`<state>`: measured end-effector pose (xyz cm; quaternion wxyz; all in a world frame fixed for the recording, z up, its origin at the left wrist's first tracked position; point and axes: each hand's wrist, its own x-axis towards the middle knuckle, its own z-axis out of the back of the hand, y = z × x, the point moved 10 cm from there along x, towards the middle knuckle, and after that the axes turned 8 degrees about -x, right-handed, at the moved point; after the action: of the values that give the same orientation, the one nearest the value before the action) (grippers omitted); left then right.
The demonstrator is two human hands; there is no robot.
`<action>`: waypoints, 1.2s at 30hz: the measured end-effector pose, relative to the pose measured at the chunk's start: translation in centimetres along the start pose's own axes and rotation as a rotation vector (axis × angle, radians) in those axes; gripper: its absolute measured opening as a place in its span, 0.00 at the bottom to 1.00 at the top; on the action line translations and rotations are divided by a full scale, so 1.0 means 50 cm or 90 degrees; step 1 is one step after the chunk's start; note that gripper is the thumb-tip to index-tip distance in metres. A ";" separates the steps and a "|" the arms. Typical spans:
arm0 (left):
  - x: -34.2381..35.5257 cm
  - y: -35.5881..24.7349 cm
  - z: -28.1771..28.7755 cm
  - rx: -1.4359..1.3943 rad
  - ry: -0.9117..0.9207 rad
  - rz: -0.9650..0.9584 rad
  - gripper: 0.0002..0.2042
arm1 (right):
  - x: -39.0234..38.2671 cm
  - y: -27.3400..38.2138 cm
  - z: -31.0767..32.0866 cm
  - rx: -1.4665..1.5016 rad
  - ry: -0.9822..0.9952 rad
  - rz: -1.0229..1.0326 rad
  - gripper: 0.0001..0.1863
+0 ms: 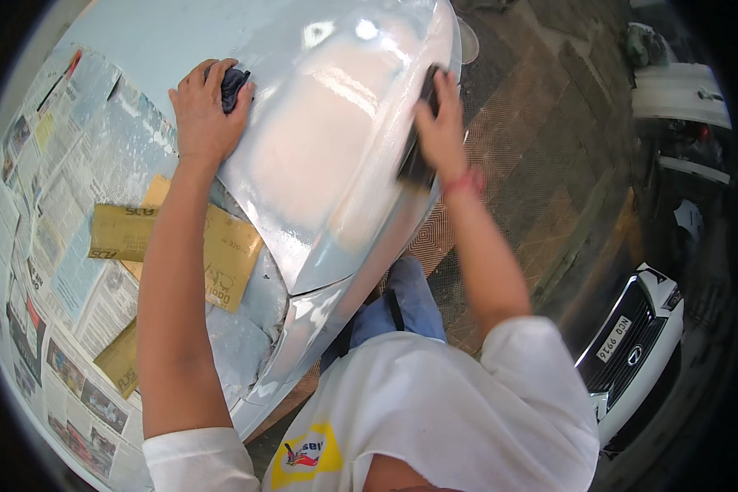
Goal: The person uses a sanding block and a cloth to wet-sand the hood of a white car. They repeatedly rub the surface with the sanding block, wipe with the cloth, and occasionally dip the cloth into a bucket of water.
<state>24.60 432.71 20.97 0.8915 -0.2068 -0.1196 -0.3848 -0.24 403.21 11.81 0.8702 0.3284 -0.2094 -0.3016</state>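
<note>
A pale, wet-looking car body panel (246, 41) spreads in front of me, with a pinkish-white filler patch (320, 139) across its middle. My left hand (205, 123) rests on the panel left of the patch, its fingers curled round a dark, crumpled cloth (234, 87). Over at the panel's right edge, my right hand (443, 131) grips a long dark sanding block (416, 170), held lengthwise along the rounded edge. Motion slightly smears this hand and block. Yellow-brown sandpaper sheets (236, 258) lie under and beside my left forearm.
Newspaper (74, 275) covers the surface at the left. A panel seam (324, 287) runs near my body. Patterned floor tiles (508, 156) lie to the right of the panel. Farther right are a white car front (644, 348) and other white car parts (681, 94).
</note>
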 end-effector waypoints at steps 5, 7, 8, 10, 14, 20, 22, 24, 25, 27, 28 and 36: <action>0.006 -0.001 -0.013 -0.001 0.006 -0.004 0.21 | 0.023 -0.021 -0.007 -0.018 -0.006 0.001 0.43; -0.002 0.015 0.007 0.007 -0.004 0.002 0.21 | -0.159 0.141 -0.040 -0.023 0.035 0.091 0.44; -0.012 0.013 0.002 0.000 -0.001 -0.001 0.21 | -0.235 0.202 -0.034 -0.035 0.061 0.108 0.44; -0.011 0.011 0.001 0.003 0.007 0.002 0.21 | -0.286 0.238 -0.011 -0.022 0.095 0.130 0.44; -0.003 0.008 0.008 -0.010 0.002 -0.004 0.21 | -0.084 0.062 -0.012 -0.008 0.020 0.072 0.42; 0.008 -0.014 -0.005 -0.030 0.009 -0.002 0.21 | 0.075 -0.072 0.007 0.008 -0.026 -0.025 0.41; 0.004 0.002 0.006 -0.011 0.015 0.005 0.21 | -0.072 0.078 -0.038 -0.038 0.027 0.095 0.42; -0.017 0.007 0.004 -0.007 0.028 0.009 0.21 | -0.205 0.209 -0.034 -0.021 0.093 0.134 0.44; -0.015 0.010 0.006 -0.009 0.024 0.007 0.21 | -0.224 0.229 -0.024 -0.014 0.112 0.152 0.44; -0.009 0.008 0.005 -0.013 0.019 0.005 0.21 | -0.188 0.197 -0.026 -0.027 0.102 0.164 0.43; -0.009 0.007 0.010 -0.010 0.019 0.006 0.21 | -0.117 0.134 -0.038 -0.043 0.073 0.158 0.43; 0.010 -0.021 0.004 -0.039 0.029 -0.003 0.21 | 0.180 -0.068 -0.045 -0.086 0.002 0.026 0.41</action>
<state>24.16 431.83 21.64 0.8862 -0.2250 -0.0879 -0.3953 6.28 396.20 9.34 0.8968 0.2652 -0.1937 -0.2963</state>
